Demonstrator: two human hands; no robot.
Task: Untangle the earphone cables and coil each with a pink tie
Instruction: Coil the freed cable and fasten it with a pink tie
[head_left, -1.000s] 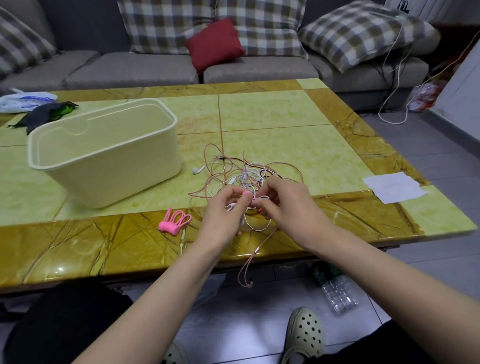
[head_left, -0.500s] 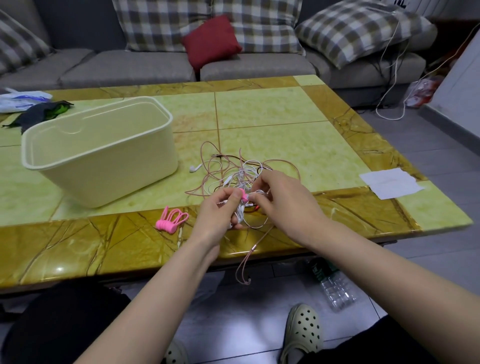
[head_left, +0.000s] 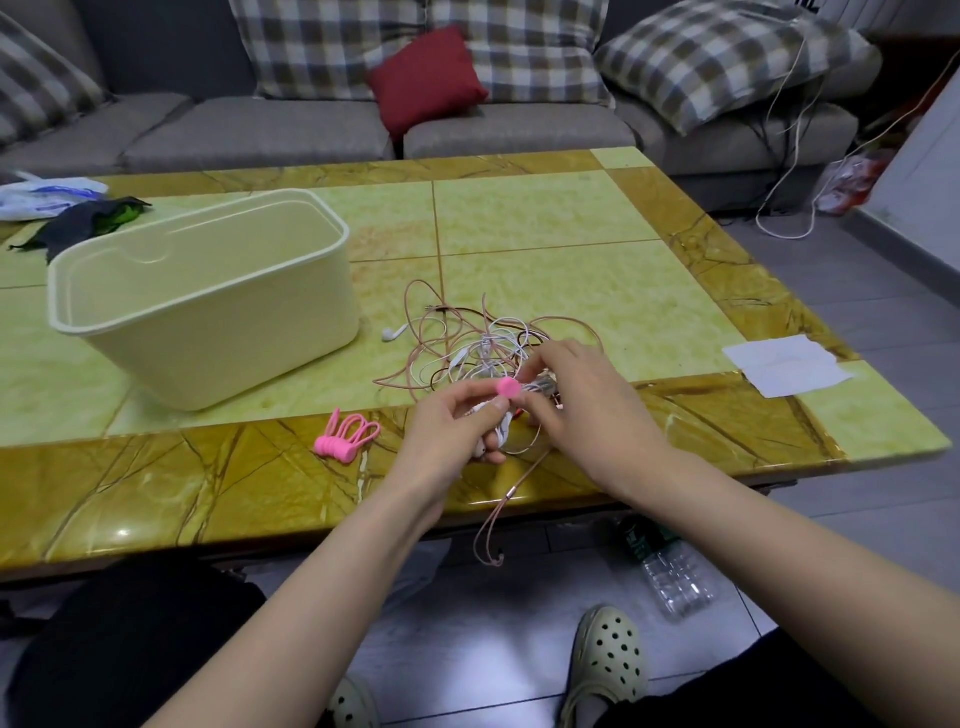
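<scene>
Left hand (head_left: 453, 434) and right hand (head_left: 584, 408) pinch white cable (head_left: 503, 432) with curled fingers (head_left: 470, 391) (pink tie (head_left: 508, 388) atop).

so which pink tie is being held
The pink tie between the left hand and right hand; the spare ties lie bunched on the table, untouched.

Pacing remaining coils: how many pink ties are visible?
5: one tie between left hand and right hand, a bunch of four on the table left of them; it may hide more.
</scene>
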